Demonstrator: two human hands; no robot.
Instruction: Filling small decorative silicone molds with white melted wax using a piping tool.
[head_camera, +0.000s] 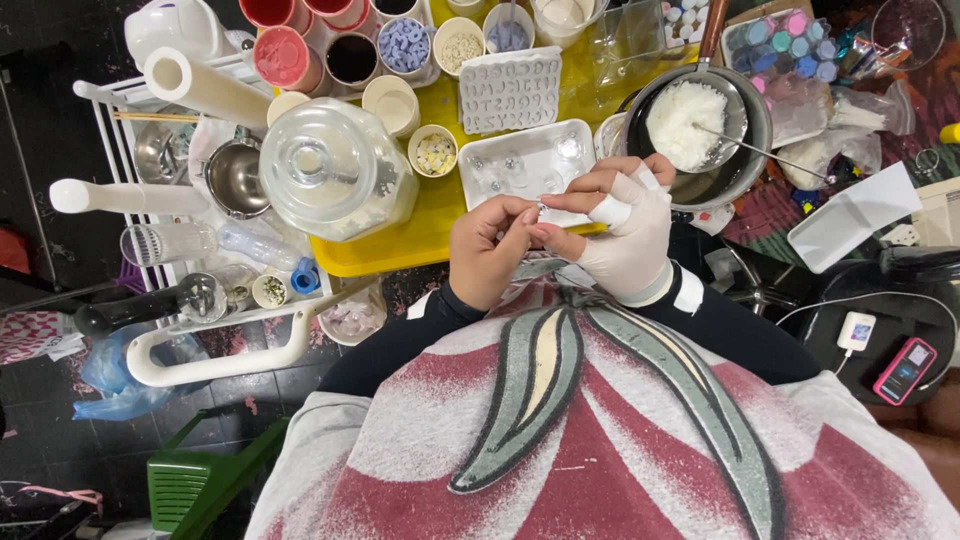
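My left hand (487, 250) is bare and curled, its fingertips pinching a tiny pale object (541, 208) that I cannot make out. My right hand (622, 225) wears a white bandage or wrap with a taped finger; its fingertips meet the left hand's at the same small object. Both hands hover above the near edge of a yellow tray (425, 225), just in front of a white mould tray (525, 165) with round cavities. My lap with a red, white and grey cloth lies below.
A big clear lidded jar (335, 165) stands left on the tray. Behind are cups of coloured bits (404, 45), a grey letter mould (510, 90) and a metal pot of white flakes (690, 125) with a spoon. A pink phone (904, 370) lies right; a white cart (210, 345) stands left.
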